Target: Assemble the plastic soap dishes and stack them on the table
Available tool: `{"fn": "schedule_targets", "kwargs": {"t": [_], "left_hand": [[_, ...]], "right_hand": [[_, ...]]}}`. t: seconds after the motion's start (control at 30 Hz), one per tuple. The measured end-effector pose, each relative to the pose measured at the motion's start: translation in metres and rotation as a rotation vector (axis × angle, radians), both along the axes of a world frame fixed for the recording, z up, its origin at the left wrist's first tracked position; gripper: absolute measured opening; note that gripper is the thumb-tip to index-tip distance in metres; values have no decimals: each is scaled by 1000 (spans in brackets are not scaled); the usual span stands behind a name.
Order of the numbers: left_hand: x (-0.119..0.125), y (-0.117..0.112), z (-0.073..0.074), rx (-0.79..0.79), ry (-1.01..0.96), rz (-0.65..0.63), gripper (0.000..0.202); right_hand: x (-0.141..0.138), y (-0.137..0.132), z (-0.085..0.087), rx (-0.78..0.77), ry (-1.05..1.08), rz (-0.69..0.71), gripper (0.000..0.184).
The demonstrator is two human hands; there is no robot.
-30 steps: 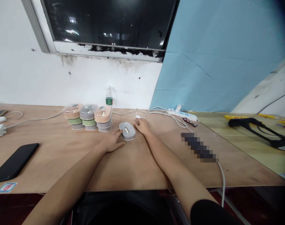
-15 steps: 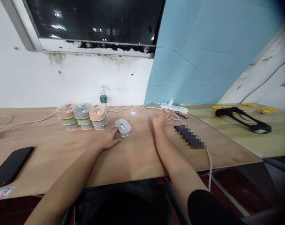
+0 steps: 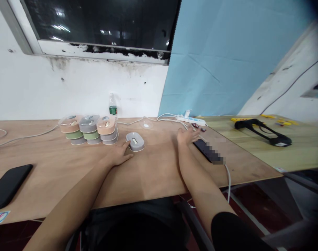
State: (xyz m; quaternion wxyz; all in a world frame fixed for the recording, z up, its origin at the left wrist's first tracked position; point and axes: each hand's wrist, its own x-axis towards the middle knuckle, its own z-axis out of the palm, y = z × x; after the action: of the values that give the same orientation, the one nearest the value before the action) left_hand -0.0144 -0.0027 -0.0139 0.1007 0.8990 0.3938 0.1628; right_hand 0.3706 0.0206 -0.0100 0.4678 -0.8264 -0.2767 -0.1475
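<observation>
My left hand (image 3: 119, 156) lies flat on the wooden table (image 3: 153, 174), fingers spread, its fingertips touching a single grey oval box (image 3: 135, 141). Left of that box stand three short stacks of oval boxes (image 3: 89, 129) in peach, grey and green. My right hand (image 3: 187, 134) is stretched out further right, fingers spread and holding nothing, right beside the near end of a black power strip (image 3: 207, 150).
A black phone (image 3: 8, 186) lies at the left front. A water bottle (image 3: 112, 106) stands at the wall. A white power strip (image 3: 191, 120) with cables, a small clear lid (image 3: 145, 123) and a black strap (image 3: 263, 132) on the right-hand table are further off.
My right hand has left the spot beside the grey box and swung right to the black power strip. My left hand stayed at the grey box. My view turned to the right.
</observation>
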Motion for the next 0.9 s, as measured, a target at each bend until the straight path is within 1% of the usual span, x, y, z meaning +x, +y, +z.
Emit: {"fn": "schedule_targets", "kwargs": {"t": [0.1, 0.17, 0.23, 0.3, 0.4, 0.47, 0.5, 0.57, 0.63, 0.67, 0.73, 0.83, 0.9], "left_hand": [[1, -1, 1, 5, 4, -11, 80], [2, -1, 2, 24, -1, -23, 78], [4, -2, 1, 40, -8, -19, 74], [6, -2, 0, 48, -21, -1, 69], [7, -2, -1, 30, -50, 41, 64], [7, 0, -2, 3, -70, 94, 61], [7, 1, -3, -11, -84, 129, 59], [6, 3, -3, -35, -117, 191, 54], [5, 5, -2, -51, -160, 211, 51], [4, 5, -1, -54, -190, 212, 51], [5, 5, 0, -50, -261, 223, 58], [5, 4, 0, -44, -343, 248, 75], [4, 5, -3, -51, -334, 209, 84]], "right_hand": [[-20, 3, 5, 19, -189, 166, 46], [-35, 7, 7, 8, -265, 326, 40], [-54, 11, 6, -19, -286, 539, 34], [-75, 12, 5, -61, -273, 794, 34], [-109, 5, 2, -184, -281, 1209, 43], [-128, -3, 2, -252, -325, 1395, 49], [-136, -6, 2, -277, -354, 1445, 53], [-145, -11, 3, -312, -396, 1476, 56], [-149, -13, 4, -339, -395, 1489, 54], [-149, -13, 4, -336, -359, 1491, 50], [-147, -11, 3, -292, -241, 1489, 44], [-144, -7, -1, -196, -98, 1450, 41], [-142, -2, -4, -136, -59, 1399, 43]]}}
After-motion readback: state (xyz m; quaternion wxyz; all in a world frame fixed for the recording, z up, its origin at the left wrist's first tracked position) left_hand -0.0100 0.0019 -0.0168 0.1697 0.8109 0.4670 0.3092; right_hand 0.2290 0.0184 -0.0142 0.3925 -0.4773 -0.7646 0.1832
